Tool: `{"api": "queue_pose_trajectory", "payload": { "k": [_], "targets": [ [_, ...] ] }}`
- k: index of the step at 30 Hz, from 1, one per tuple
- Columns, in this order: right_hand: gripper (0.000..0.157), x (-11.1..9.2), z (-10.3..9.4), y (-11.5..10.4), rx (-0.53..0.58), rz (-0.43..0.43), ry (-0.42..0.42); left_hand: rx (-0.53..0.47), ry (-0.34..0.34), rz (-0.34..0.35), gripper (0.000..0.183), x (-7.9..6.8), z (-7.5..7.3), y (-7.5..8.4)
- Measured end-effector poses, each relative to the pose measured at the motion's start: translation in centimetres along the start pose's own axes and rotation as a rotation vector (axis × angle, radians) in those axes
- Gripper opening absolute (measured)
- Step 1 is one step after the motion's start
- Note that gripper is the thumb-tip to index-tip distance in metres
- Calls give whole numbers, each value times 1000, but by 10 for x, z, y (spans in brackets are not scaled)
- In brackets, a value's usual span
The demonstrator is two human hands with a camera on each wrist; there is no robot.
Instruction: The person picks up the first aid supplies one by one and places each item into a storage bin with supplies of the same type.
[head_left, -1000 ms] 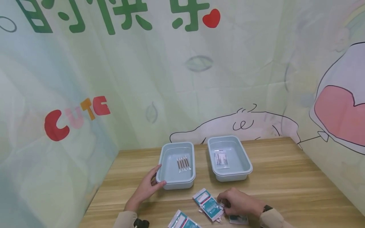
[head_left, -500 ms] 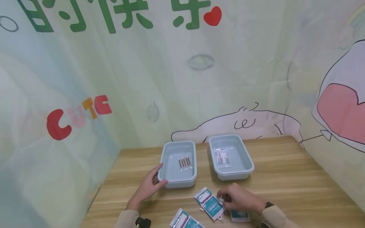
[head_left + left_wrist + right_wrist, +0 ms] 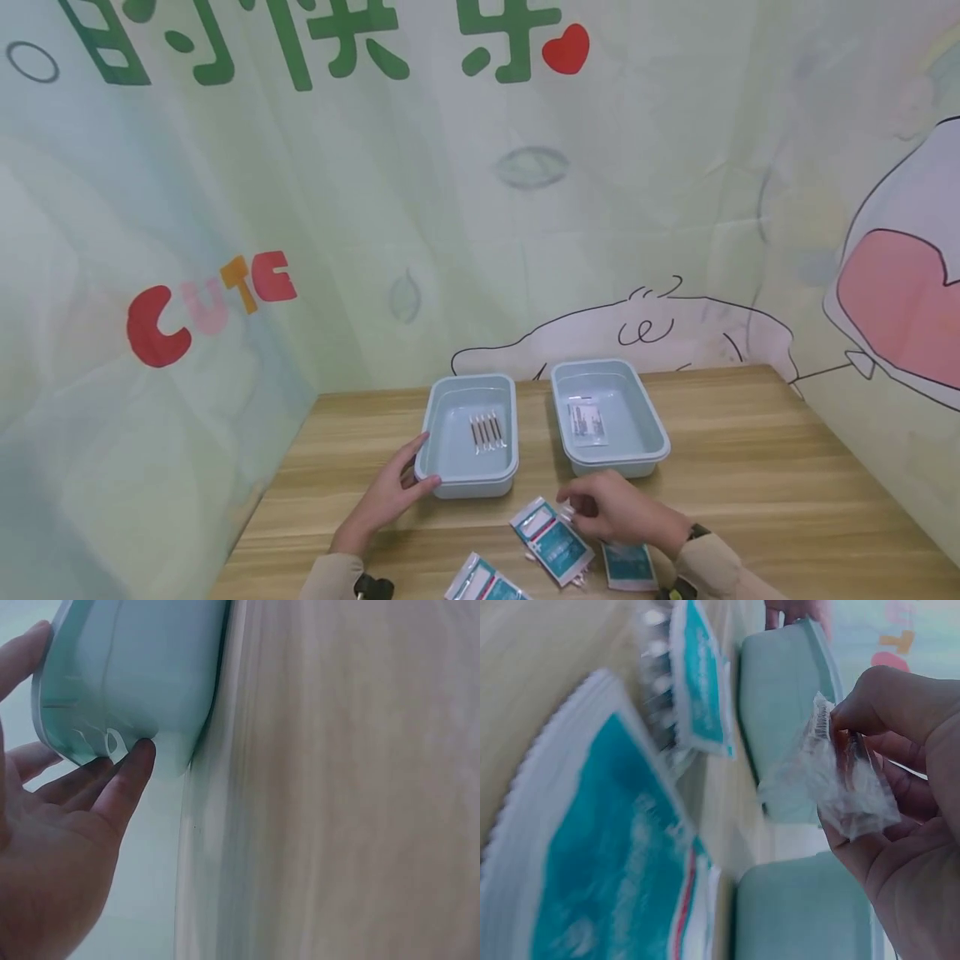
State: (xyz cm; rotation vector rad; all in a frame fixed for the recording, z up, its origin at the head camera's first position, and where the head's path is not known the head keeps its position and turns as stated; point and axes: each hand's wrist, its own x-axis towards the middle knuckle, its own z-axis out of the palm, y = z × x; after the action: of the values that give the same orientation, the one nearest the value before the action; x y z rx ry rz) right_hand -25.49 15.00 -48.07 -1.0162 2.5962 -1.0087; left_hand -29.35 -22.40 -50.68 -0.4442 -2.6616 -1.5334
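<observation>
My left hand (image 3: 384, 500) holds the near left corner of a light-blue plastic tub (image 3: 448, 442), thumb at the rim and other fingers against the outer wall. Inside that tub lies a row of several brown swabs (image 3: 488, 432) in clear wrap. My right hand (image 3: 628, 510), in front of the second tub, pinches a brown swab in a clear wrapper (image 3: 849, 784) between thumb and fingers. Below it lies a teal-and-white packet (image 3: 557, 543) with white swab tips (image 3: 579, 578) showing under its edge. Another teal packet (image 3: 630, 568) lies under the right wrist.
A second light-blue tub (image 3: 633, 425) stands to the right, holding a flat white printed sachet (image 3: 588, 422). A third teal-and-white packet (image 3: 486, 583) is cut off by the bottom edge. The wooden table (image 3: 750, 467) meets a printed cloth backdrop (image 3: 420, 208) behind.
My right hand has lifted slightly away from the middle teal packet, bringing the wrapped swab with it. More of the packet under the wrist now shows. The left hand keeps its place on the tub.
</observation>
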Motion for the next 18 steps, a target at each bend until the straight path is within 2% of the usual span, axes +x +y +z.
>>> {"api": "queue_pose_trajectory", "payload": {
  "k": [4, 11, 18],
  "targets": [
    [27, 7, -2, -6, 13, 13, 7, 6, 1, 1, 78, 0, 0, 0],
    [27, 18, -8, -14, 17, -20, 50, 12, 7, -13, 79, 1, 3, -2],
    [26, 27, -9, -21, 14, -107, 165, 4, 1, 6, 77, 0, 2, -2]
  ]
}}
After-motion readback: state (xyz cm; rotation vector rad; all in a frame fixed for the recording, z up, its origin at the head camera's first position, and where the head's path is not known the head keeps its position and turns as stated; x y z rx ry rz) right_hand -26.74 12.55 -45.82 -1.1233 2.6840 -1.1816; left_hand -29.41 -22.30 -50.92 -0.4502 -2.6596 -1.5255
